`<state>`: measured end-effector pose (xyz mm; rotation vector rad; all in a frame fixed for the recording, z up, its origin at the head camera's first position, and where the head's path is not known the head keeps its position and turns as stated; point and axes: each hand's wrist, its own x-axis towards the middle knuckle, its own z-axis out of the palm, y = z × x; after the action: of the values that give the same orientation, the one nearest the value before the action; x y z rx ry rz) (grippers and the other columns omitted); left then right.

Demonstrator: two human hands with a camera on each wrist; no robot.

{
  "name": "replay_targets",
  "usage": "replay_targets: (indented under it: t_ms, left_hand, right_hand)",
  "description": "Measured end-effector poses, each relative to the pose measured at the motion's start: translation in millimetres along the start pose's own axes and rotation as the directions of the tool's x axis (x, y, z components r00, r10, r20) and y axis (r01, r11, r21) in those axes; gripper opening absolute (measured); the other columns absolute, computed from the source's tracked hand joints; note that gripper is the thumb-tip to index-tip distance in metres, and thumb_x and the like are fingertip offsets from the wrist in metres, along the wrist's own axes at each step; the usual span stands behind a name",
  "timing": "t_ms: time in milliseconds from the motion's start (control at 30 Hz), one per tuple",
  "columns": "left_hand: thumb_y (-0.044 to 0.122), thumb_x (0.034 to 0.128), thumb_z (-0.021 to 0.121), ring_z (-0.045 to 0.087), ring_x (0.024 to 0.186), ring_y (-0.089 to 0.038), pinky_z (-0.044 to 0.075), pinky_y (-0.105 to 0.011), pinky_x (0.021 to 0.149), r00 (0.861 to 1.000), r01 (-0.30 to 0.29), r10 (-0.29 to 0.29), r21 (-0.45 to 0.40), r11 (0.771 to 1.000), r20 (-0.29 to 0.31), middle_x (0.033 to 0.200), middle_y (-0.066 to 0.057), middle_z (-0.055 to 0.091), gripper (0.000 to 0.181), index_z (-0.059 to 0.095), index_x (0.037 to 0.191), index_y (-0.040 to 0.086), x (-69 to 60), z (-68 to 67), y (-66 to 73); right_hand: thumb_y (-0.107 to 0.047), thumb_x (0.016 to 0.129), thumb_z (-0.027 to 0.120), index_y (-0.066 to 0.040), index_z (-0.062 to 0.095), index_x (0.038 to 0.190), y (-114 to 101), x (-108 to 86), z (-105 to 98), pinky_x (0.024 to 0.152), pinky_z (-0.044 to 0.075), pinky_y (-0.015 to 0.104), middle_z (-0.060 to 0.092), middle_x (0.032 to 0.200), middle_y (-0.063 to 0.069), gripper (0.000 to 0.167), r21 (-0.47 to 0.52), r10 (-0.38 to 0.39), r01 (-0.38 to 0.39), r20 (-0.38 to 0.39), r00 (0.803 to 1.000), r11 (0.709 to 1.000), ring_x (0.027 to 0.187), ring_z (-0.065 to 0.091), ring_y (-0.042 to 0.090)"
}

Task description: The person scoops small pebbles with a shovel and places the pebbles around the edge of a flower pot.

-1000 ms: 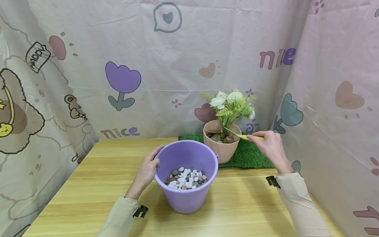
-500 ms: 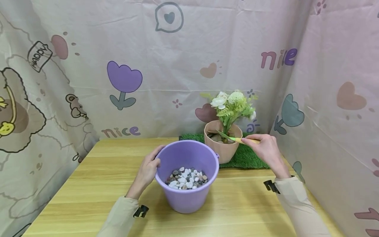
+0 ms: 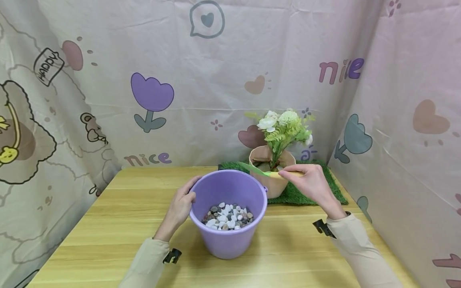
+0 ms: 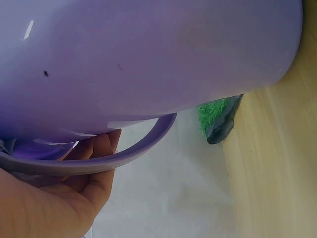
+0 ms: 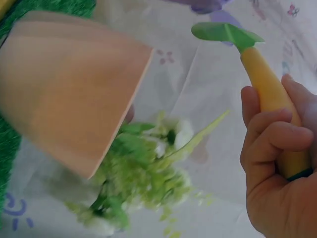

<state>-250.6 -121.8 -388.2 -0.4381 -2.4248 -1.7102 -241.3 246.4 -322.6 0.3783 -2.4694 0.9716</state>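
Note:
A purple bucket (image 3: 227,244) stands upright on the table, with white, grey and brown pebbles (image 3: 229,218) at its bottom. On the left side of its rim, my left hand (image 3: 180,205) holds it. In the left wrist view those fingers curl around the bucket's handle (image 4: 136,152). My right hand (image 3: 311,185) grips a small garden trowel by its yellow handle (image 5: 267,82). The trowel's green blade (image 3: 253,169) points left, between the bucket and a peach flowerpot (image 3: 275,191). White flowers with green leaves (image 3: 284,125) rise from the pot, where stones partly show.
Under the pot lies a green artificial-grass mat (image 3: 300,192) at the table's back right. A wooden table (image 3: 137,208) supports everything. Printed cloth (image 3: 201,80) hangs behind and along both sides.
The right hand has brought the trowel leftward and slightly lower, its blade moving from over the pot toward the bucket's far rim. My left hand and the bucket stay put.

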Motion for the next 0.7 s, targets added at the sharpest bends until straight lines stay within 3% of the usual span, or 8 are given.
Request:
replay_targets:
  t_ms: [267, 433, 600, 700]
  left_hand:
    - [-0.004, 0.0793, 0.042, 0.047, 0.134, -0.034, 0.037, -0.05, 0.112, 1.0, -0.003, 0.003, 0.006, 1.0, -0.003, 0.148, -0.013, 0.048, 0.067, 0.047, 0.145, 0.01, -0.2, -0.3, 0.3]
    - [-0.003, 0.0799, 0.042, 0.046, 0.135, -0.033, 0.037, -0.05, 0.112, 1.0, 0.002, -0.002, 0.006, 1.0, -0.004, 0.149, -0.012, 0.048, 0.067, 0.047, 0.145, 0.011, -0.8, -0.5, 0.6]
    - [-0.003, 0.0799, 0.043, 0.047, 0.134, -0.034, 0.038, -0.05, 0.111, 1.0, -0.003, 0.003, 0.015, 1.0, -0.008, 0.149, -0.012, 0.048, 0.067, 0.047, 0.145, 0.011, -0.6, -0.4, 1.1]
    - [-0.003, 0.0804, 0.043, 0.046, 0.135, -0.035, 0.037, -0.052, 0.112, 1.0, -0.002, 0.002, 0.018, 1.0, -0.003, 0.149, -0.013, 0.047, 0.067, 0.046, 0.146, 0.011, -0.5, -0.1, 0.7]
  right_hand:
    - [-0.039, 0.083, 0.075, -0.024, 0.08, 0.088, -33, 10.8, 2, 0.059, 0.05, 0.023, 0.074, 0.08, -0.009, 0.016, -0.067, -0.201, 0.206, 0.072, 0.977, 0.976, 0.067, 0.062, 0.005]
    - [-0.039, 0.081, 0.077, -0.027, 0.079, 0.086, -52, 13.3, 2, 0.057, 0.051, 0.022, 0.073, 0.079, -0.014, 0.013, -0.015, -0.214, 0.221, 0.189, 0.958, 0.975, 0.064, 0.062, 0.003]
    - [-0.041, 0.081, 0.076, -0.029, 0.077, 0.082, -62, 13.7, 7, 0.058, 0.053, 0.022, 0.073, 0.076, -0.016, 0.012, 0.011, -0.226, 0.237, 0.349, 0.909, 0.971, 0.059, 0.064, 0.005]
    - [-0.04, 0.082, 0.075, -0.028, 0.077, 0.082, -67, 15.1, 11, 0.058, 0.051, 0.021, 0.072, 0.074, -0.014, 0.012, -0.025, -0.211, 0.244, 0.421, 0.882, 0.97, 0.057, 0.062, 0.004]
